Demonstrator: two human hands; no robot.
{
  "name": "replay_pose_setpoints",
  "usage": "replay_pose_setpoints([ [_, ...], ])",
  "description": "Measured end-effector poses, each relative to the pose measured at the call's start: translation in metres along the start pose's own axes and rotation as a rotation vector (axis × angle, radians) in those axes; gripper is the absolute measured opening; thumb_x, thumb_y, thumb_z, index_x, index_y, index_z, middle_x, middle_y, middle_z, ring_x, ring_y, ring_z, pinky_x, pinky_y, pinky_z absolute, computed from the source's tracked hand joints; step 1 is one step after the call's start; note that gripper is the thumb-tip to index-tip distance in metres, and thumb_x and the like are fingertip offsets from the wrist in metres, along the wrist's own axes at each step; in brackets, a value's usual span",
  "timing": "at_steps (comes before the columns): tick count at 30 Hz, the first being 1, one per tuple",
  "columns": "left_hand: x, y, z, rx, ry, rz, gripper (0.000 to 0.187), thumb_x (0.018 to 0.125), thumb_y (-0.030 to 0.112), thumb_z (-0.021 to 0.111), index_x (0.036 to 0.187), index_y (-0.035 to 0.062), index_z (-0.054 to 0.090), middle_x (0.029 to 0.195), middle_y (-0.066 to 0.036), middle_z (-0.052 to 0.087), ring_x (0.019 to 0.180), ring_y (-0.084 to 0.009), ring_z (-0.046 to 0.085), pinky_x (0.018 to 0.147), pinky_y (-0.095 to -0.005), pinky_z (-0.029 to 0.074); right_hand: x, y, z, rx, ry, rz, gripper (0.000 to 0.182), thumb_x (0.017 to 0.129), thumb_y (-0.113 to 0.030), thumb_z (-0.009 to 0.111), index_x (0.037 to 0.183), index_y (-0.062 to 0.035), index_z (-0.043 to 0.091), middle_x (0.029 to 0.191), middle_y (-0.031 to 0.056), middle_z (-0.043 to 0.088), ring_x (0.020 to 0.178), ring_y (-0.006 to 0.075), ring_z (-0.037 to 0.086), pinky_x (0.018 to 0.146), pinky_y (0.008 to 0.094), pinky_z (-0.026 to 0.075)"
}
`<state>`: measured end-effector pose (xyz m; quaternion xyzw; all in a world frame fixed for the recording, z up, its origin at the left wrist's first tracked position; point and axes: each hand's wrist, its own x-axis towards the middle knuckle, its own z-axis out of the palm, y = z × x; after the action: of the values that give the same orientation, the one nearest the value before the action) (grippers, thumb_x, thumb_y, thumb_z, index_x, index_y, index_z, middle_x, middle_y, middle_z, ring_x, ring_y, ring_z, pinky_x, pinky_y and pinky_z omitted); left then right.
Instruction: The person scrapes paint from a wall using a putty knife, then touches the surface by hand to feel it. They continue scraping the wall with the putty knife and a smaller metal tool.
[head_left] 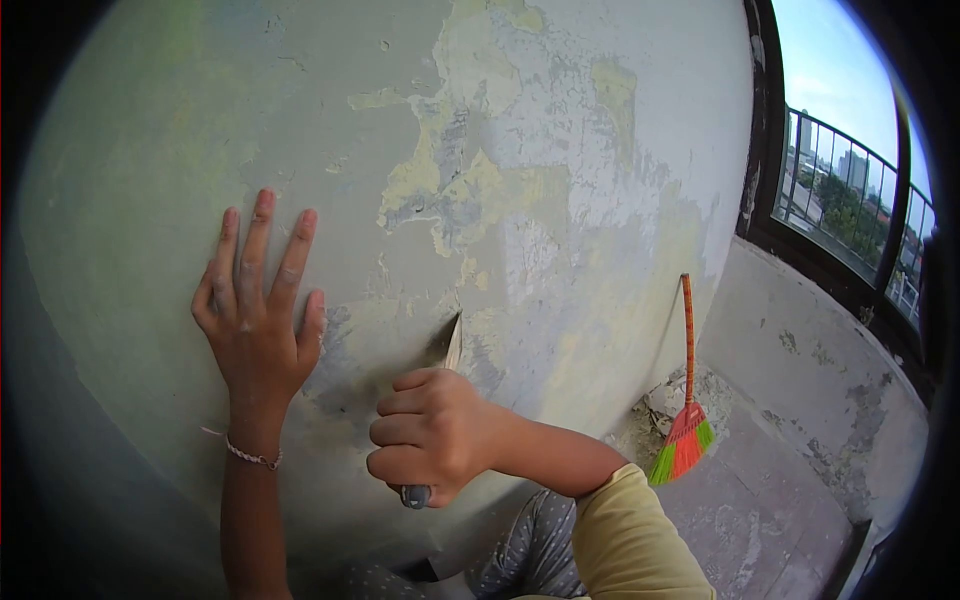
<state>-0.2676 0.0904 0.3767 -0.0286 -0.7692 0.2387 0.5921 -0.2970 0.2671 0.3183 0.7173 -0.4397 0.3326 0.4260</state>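
Note:
My left hand lies flat against the wall, fingers spread, with nothing in it. A braided bracelet circles that wrist. My right hand is a fist wrapped round a scraper. Its thin blade points up from the fist, seen nearly edge-on, with the tip at or very close to the wall; contact is hard to make out. The dark butt of the handle shows below the fist. Above the blade, grey and white paint has flaked away in ragged patches, baring yellowish layers.
A broom with an orange handle and red-green bristles leans in the corner at right. Pale rubble lies behind it on the tiled floor. A dark-framed window sits above a low, stained wall. My patterned trouser legs show below.

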Motion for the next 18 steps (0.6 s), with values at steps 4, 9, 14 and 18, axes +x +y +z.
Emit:
replay_pose_setpoints([
  [4, 0.0, -0.001, 0.002, 0.015, 0.015, 0.001, 0.054, 0.089, 0.033, 0.047, 0.143, 0.0299, 0.039, 0.149, -0.001, 0.036, 0.135, -0.0238, 0.035, 0.102, -0.0393, 0.026, 0.009, -0.032, -0.004, 0.085, -0.038, -0.131, 0.018, 0.053, -0.018, 0.057, 0.059, -0.011, 0.041, 0.055, 0.0001, 0.032, 0.044, 0.0181, 0.039, 0.041, 0.0305, 0.028],
  [9, 0.001, 0.001, 0.002, 0.015, 0.021, -0.008, 0.054, 0.09, 0.033, 0.046, 0.142, 0.0298, 0.039, 0.149, 0.0, 0.036, 0.135, -0.0235, 0.034, 0.102, -0.0393, 0.026, -0.003, 0.0, 0.017, 0.017, -0.07, -0.007, 0.014, 0.053, -0.018, 0.053, 0.058, -0.0112, 0.041, 0.055, -0.0008, 0.033, 0.045, 0.0154, 0.04, 0.041, 0.0294, 0.027],
  [14, 0.0, -0.001, 0.002, -0.005, 0.014, -0.007, 0.056, 0.087, 0.032, 0.05, 0.142, 0.0301, 0.039, 0.15, -0.001, 0.035, 0.136, -0.0231, 0.034, 0.101, -0.0396, 0.026, 0.008, -0.034, 0.0, 0.089, -0.018, -0.111, 0.025, 0.05, -0.027, 0.059, 0.06, -0.0101, 0.045, 0.055, 0.0017, 0.041, 0.049, 0.0216, 0.047, 0.045, 0.0339, 0.034],
  [18, 0.001, 0.0, 0.001, -0.008, 0.019, -0.011, 0.058, 0.086, 0.032, 0.051, 0.142, 0.0308, 0.039, 0.15, -0.001, 0.035, 0.136, -0.0229, 0.034, 0.101, -0.0396, 0.026, -0.004, -0.003, 0.012, -0.046, -0.092, -0.007, 0.014, 0.05, -0.02, 0.051, 0.061, -0.0108, 0.047, 0.056, -0.0009, 0.035, 0.046, 0.0152, 0.041, 0.042, 0.0293, 0.028],
])
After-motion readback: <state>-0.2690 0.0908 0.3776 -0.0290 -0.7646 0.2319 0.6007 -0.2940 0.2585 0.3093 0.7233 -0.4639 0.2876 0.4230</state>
